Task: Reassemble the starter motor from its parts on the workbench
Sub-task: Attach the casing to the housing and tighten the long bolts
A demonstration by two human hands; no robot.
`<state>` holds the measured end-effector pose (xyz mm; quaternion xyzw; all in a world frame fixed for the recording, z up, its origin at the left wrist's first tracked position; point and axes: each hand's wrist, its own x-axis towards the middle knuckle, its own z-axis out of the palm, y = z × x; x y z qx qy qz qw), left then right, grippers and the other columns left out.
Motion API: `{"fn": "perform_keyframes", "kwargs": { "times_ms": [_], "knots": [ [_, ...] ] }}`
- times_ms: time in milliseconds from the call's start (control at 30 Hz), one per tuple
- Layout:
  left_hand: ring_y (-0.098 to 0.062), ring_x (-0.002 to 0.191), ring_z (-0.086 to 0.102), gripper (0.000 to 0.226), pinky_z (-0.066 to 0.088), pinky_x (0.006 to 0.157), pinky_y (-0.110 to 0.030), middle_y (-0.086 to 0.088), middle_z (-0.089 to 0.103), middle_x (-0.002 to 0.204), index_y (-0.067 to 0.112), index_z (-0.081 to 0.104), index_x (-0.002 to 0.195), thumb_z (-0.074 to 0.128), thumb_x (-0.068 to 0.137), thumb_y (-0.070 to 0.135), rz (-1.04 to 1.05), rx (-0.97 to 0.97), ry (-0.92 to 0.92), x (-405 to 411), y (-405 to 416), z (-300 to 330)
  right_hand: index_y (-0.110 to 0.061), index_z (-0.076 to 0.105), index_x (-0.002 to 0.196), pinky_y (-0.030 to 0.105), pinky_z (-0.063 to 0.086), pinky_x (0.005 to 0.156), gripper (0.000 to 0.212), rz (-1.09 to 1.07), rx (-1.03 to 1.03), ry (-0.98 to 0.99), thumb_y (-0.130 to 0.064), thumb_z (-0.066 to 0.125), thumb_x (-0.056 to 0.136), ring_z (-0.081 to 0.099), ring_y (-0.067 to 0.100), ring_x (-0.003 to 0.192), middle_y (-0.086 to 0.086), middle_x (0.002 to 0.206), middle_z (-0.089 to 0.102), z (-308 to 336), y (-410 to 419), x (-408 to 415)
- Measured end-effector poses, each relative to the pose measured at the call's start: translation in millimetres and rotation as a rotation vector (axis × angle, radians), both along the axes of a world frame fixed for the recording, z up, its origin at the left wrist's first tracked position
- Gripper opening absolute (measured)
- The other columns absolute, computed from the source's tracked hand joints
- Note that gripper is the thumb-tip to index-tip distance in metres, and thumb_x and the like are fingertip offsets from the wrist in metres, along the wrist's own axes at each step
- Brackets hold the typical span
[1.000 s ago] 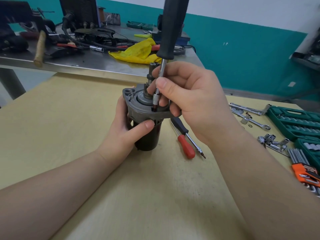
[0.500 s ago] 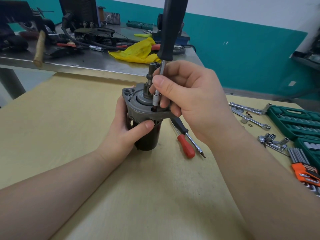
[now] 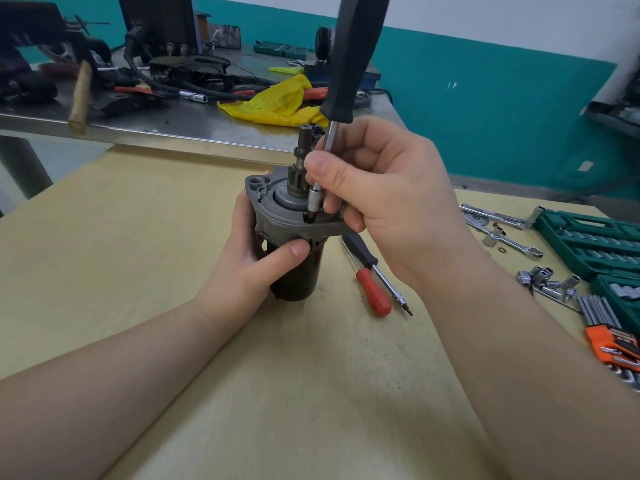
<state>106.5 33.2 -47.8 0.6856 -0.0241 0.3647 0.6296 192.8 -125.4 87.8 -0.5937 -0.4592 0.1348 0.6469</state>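
Standing upright on the bench, the motor is gripped by the left hand, fingers wrapped behind its dark body and thumb pressed across the front. Above that thumb, the right hand pinches the driver low on its shaft, fingers curled narrow, bit in a hole of the grey end housing. A red screwdriver lies just right of the motor, below the right hand.
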Motion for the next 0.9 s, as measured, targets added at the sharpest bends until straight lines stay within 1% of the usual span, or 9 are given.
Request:
{"fn": "perform_keyframes", "kwargs": {
  "times_ms": [100, 233, 300, 400, 500, 633, 700, 767, 900],
  "knots": [
    [-0.023, 0.145, 0.053, 0.088, 0.045, 0.115, -0.035, 0.000, 0.057, 0.154, 0.037, 0.040, 0.157, 0.086, 0.084, 0.058, -0.015, -0.006, 0.001, -0.3, 0.0, -1.2, -0.016, 0.072, 0.098, 0.014, 0.045, 0.049, 0.007, -0.002, 0.002, -0.010, -0.016, 0.076, 0.093, 0.061, 0.011, 0.059, -0.001, 0.078, 0.074, -0.8, 0.3, 0.3],
    [-0.024, 0.147, 0.051, 0.095, 0.039, 0.117, -0.046, -0.001, 0.056, 0.156, 0.030, 0.036, 0.160, 0.086, 0.084, 0.058, -0.010, -0.001, 0.014, -0.3, 0.8, -2.3, -0.015, 0.073, 0.110, 0.013, 0.046, 0.052, 0.017, 0.076, 0.012, 0.004, -0.008, 0.061, 0.101, 0.060, 0.012, 0.063, 0.003, 0.086, 0.076, -0.6, -2.4, 0.3],
    [-0.023, 0.146, 0.051, 0.094, 0.040, 0.117, -0.043, 0.000, 0.056, 0.156, 0.032, 0.037, 0.159, 0.085, 0.084, 0.059, -0.010, 0.000, 0.016, -0.5, 0.3, -1.6, -0.017, 0.074, 0.107, 0.014, 0.045, 0.052, 0.018, 0.068, 0.002, -0.009, -0.006, 0.060, 0.101, 0.059, 0.012, 0.063, 0.003, 0.085, 0.076, -0.4, -3.5, 0.6],
    [-0.022, 0.145, 0.053, 0.090, 0.045, 0.114, -0.031, 0.001, 0.057, 0.154, 0.035, 0.039, 0.157, 0.085, 0.084, 0.059, -0.013, -0.003, 0.013, -0.9, -0.8, 0.0, -0.017, 0.074, 0.102, 0.012, 0.044, 0.050, 0.009, 0.017, -0.028, -0.020, -0.009, 0.071, 0.099, 0.059, 0.008, 0.060, -0.001, 0.080, 0.076, -1.4, -1.2, 0.3],
    [-0.023, 0.145, 0.053, 0.090, 0.046, 0.113, -0.030, -0.001, 0.057, 0.154, 0.034, 0.038, 0.157, 0.085, 0.084, 0.059, -0.020, -0.003, 0.017, -0.8, -1.4, 0.3, -0.014, 0.071, 0.095, 0.014, 0.045, 0.049, 0.012, -0.065, -0.019, -0.035, -0.017, 0.082, 0.091, 0.060, 0.004, 0.056, -0.007, 0.071, 0.071, -2.3, 0.5, -0.6],
    [-0.022, 0.146, 0.052, 0.095, 0.044, 0.116, -0.035, 0.000, 0.057, 0.155, 0.029, 0.036, 0.159, 0.085, 0.083, 0.060, -0.011, -0.001, 0.016, -1.7, -1.5, 0.3, -0.017, 0.074, 0.105, 0.014, 0.045, 0.050, 0.006, -0.018, 0.012, -0.018, -0.016, 0.072, 0.099, 0.060, 0.010, 0.060, -0.001, 0.082, 0.075, -1.5, -0.7, -1.7],
    [-0.023, 0.146, 0.051, 0.096, 0.041, 0.118, -0.042, -0.001, 0.056, 0.156, 0.028, 0.036, 0.160, 0.085, 0.084, 0.059, -0.012, 0.006, 0.019, -1.9, -1.1, -0.1, -0.014, 0.073, 0.112, 0.013, 0.046, 0.052, 0.014, 0.016, 0.024, -0.007, -0.009, 0.062, 0.105, 0.060, 0.014, 0.062, 0.004, 0.086, 0.076, -1.2, -2.2, -1.2],
    [-0.023, 0.146, 0.051, 0.095, 0.040, 0.118, -0.043, 0.000, 0.056, 0.156, 0.029, 0.036, 0.160, 0.085, 0.084, 0.059, -0.011, 0.012, 0.026, -2.1, -0.7, -0.1, -0.013, 0.072, 0.111, 0.014, 0.046, 0.053, 0.019, 0.047, 0.024, -0.004, -0.003, 0.058, 0.105, 0.060, 0.015, 0.064, 0.006, 0.086, 0.076, -0.8, -3.4, -0.7],
    [-0.022, 0.145, 0.053, 0.095, 0.045, 0.115, -0.033, 0.001, 0.057, 0.155, 0.029, 0.037, 0.159, 0.085, 0.083, 0.060, 0.000, -0.006, 0.030, -2.0, -1.5, 1.1, -0.015, 0.072, 0.100, 0.013, 0.045, 0.051, 0.009, 0.000, 0.013, -0.017, -0.006, 0.072, 0.098, 0.061, 0.011, 0.061, 0.002, 0.079, 0.075, -0.9, -0.9, -1.5]
  ]
}}
